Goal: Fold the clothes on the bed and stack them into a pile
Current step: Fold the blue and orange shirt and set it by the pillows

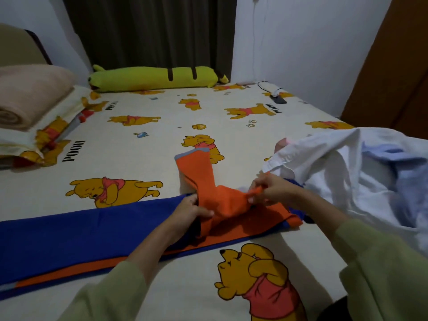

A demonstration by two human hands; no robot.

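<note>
A blue and orange garment (69, 235) lies stretched across the bed from the left edge to the middle. Its orange part (203, 179) is bunched up at the centre, with one sleeve pointing away from me. My left hand (192, 210) grips the orange cloth at its left side, thumb on top. My right hand (266, 189) pinches a fold of the orange cloth and lifts it slightly. A heap of white and pale blue clothes (347, 170) lies unfolded just right of my right hand.
The bed sheet (139, 158) is cream with bear prints. A long green plush (152, 78) lies at the far edge. A rolled pink blanket (27, 96) sits on pillows at the left. A dark phone (279, 99) with a cable lies at the far right.
</note>
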